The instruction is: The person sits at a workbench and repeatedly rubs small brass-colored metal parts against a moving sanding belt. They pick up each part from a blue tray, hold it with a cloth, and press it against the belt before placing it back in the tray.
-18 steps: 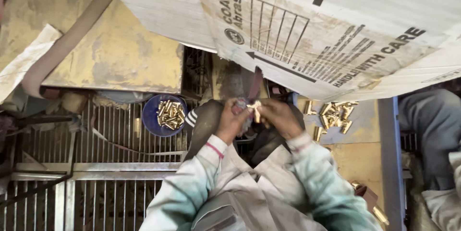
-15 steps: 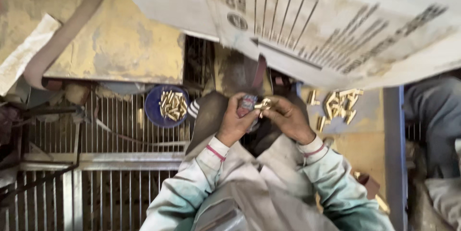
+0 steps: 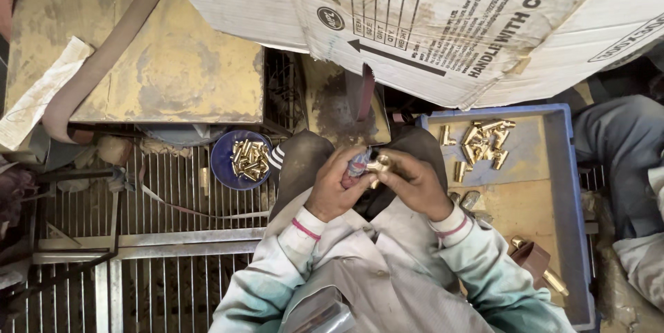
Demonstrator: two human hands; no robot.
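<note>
Left hand (image 3: 335, 188): grips a small cloth-wrapped piece.
Right hand (image 3: 411, 181): closed on brass fitting (image 3: 379, 164), left of blue tray (image 3: 564, 188).
Done: fittings fill blue bowl (image 3: 243, 159).
Left: loose fittings (image 3: 484, 141) in the tray.

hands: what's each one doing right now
Left hand: closed around a brass fitting.
Right hand: fingers closed on the same fitting.

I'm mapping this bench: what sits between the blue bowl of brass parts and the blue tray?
In the head view, between the blue bowl and blue tray are the person's knees and both hands, left hand and right hand, holding a brass fitting.
</note>
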